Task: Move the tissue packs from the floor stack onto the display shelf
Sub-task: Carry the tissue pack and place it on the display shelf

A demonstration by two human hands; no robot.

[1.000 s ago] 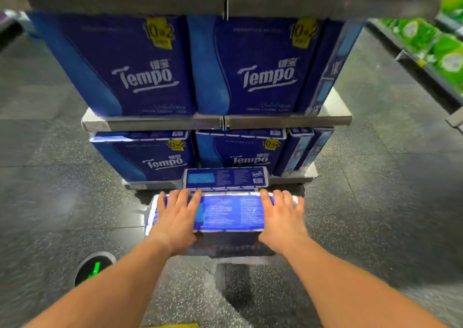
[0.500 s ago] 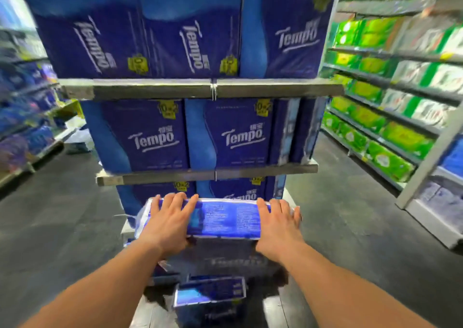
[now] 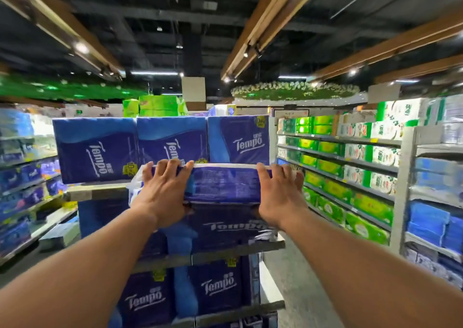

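The pack [image 3: 223, 186], a blue plastic-wrapped tissue bundle, is up in the air in front of the display shelf [image 3: 96, 192], held between both hands. It hangs level with the shelf's top tier, its upper edge overlapping the bottom of the packs standing there, and its lower part covers the tier below. Whether it touches the shelf cannot be told.

The left hand [image 3: 164, 193] grasps the pack's left end: the fingers [image 3: 165, 168] curl over the top edge and the palm lies flat on the face turned to the camera. The right hand [image 3: 281, 196] grasps the right end the same way, fingers hooked over the top edge, palm on the near face. Both forearms reach up and forward from the bottom corners of the view.

On the shelf's top tier stand three blue Tempo packs [image 3: 172, 141] side by side; the two on the left are turned so the logo reads sideways, the one on the right is upright. Below the held pack, the shelf's middle tier holds more dark blue packs, partly hidden by it. The lowest tier in view carries further Tempo packs [image 3: 218, 290] with upright logos and yellow tags.

Right of the shelf runs an aisle rack [image 3: 350, 167] filled with green and white packs, and blue ones at its near end. Left of the shelf a second rack [image 3: 27, 177] holds blue and purple goods, blurred. Behind the shelf, green boxes [image 3: 155, 106] are stacked. Above the shelf, wooden beams [image 3: 270, 27] with spotlights cross a dark ceiling.
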